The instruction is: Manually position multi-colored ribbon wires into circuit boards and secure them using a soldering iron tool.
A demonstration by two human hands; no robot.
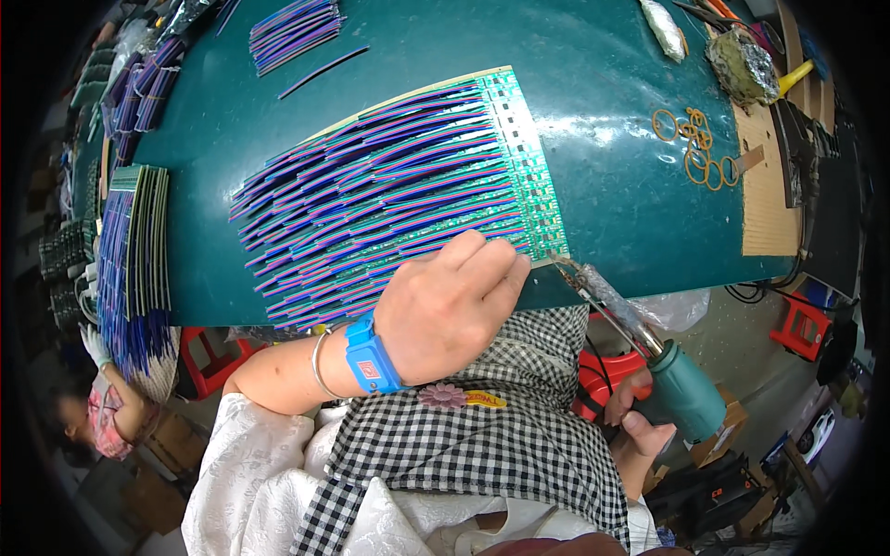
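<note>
A green circuit board panel (536, 181) lies on the table, with rows of thin multicoloured ribbon wires (371, 190) running leftward across it. Over the panel's near edge, my left hand (454, 301) is closed in a pinch close to the lowest row. Whatever sits between its fingertips is hidden from view. My right hand (638, 426) grips the green handle of a soldering iron (688, 394) beyond the table's near edge. The iron's metal shaft slants up to the left, and its tip is at the panel's lower right corner, just right of my left fingers.
A bundle of cut wires (295, 35) and one loose wire (324, 71) lie at the far left. Wired boards (134, 250) hang over the left edge. Rubber bands (700, 148) and a foil-wrapped lump (742, 65) are at right. Another person (116, 412) sits at lower left.
</note>
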